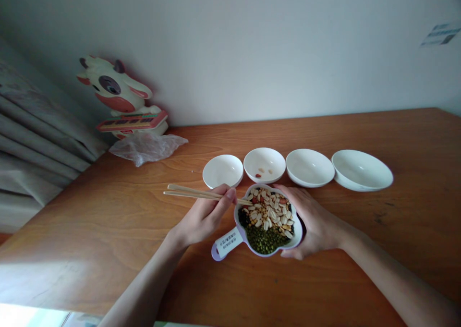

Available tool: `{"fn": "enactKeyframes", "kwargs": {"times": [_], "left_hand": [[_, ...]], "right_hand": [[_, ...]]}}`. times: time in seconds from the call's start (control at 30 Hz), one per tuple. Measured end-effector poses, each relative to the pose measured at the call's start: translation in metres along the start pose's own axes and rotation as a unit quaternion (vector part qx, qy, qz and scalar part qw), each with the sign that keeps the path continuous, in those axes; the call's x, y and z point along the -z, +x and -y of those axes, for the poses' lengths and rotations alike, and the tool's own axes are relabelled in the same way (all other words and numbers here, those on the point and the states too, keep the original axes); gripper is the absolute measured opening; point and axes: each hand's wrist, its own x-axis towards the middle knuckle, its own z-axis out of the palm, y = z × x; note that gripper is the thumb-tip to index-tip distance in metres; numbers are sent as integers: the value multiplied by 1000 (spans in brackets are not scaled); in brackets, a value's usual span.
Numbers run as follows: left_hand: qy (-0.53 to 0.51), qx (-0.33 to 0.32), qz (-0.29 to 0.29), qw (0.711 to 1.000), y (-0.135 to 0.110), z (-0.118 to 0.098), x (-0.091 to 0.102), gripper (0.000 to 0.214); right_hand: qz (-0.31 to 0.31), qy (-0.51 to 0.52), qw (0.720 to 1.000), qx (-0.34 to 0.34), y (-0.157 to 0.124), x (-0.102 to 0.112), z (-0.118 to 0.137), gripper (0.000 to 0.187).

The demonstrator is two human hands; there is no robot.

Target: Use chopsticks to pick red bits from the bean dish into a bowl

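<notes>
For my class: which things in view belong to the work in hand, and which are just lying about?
Belongs to the work:
- chopsticks, in the left hand
- purple-rimmed bowl of peanuts and green beans, held by the right hand
- probably the four white bowls lined up behind

Apparently just lying about:
- cow toy
- clear plastic bag

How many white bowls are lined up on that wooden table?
4, in a row beyond the purple-rimmed pan: the leftmost bowl, the second bowl with a few small pieces inside, the third bowl, and the rightmost bowl. None looks hidden.
</notes>
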Motion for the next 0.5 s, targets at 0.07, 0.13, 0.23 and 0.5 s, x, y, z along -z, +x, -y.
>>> {"fn": "enactKeyframes", "kwargs": {"times": [0.07,0.13,0.23,0.5], "left_hand": [[-21,0,-19,1000,-1,3,1,50],[-43,1,-34,998,-3,6,3,47],[-43,2,-34,998,-5,7,4,46],[-31,-30,-32,999,-6,3,-2,40]], "right_hand": [[0,-1,1000,-2,-1,0,0,150],[1,1,1000,-7,-1,-1,-1,150],[1,3,1000,-8,-1,0,0,150],[1,6,1000,-10,0,0,0,150]]}}
